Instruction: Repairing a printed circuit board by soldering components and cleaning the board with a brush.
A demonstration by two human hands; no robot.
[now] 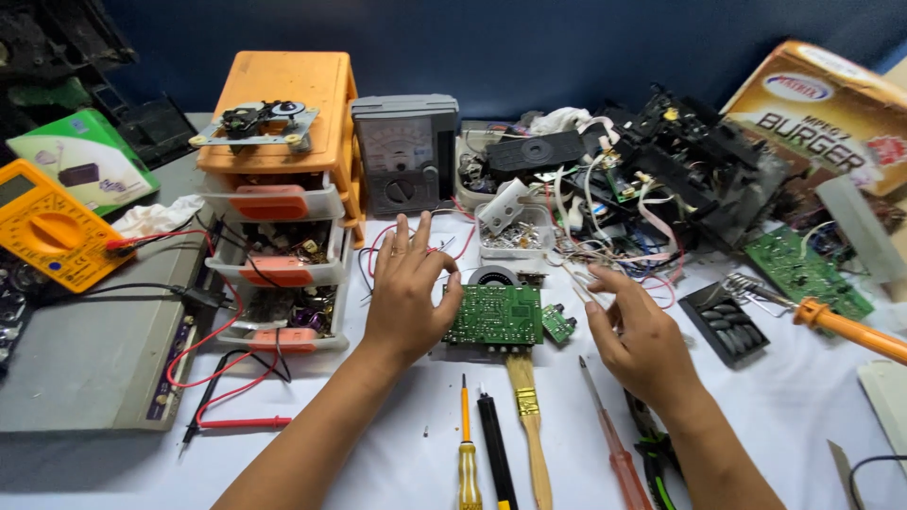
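green circuit board (pixel 493 314) lying flat at the middle of the white table (pixel 784 416), with a smaller green board (pixel 558 324) just beside its right edge. left hand (pixel 404 288) resting against the board's left edge, fingers spread wide, gripping nothing. right hand (pixel 635 331) hovering near the right side, fingers loosely curled and apart, empty too.

likely trouble: board sliding or tipping off whatever sits beneath it under a one-sided push. tangled wires (pixel 605 236) close behind, easy to snag with a lifted board. soldering iron (pixel 841 326) at far right, tip near the right wrist; could burn if hot, cannot tell. screwdrivers (pixel 468 453) and brush (pixel 529 416) just below the forearms, easy to knock or roll. red test leads (pixel 222 378) trailing at left, apt to catch an elbow.
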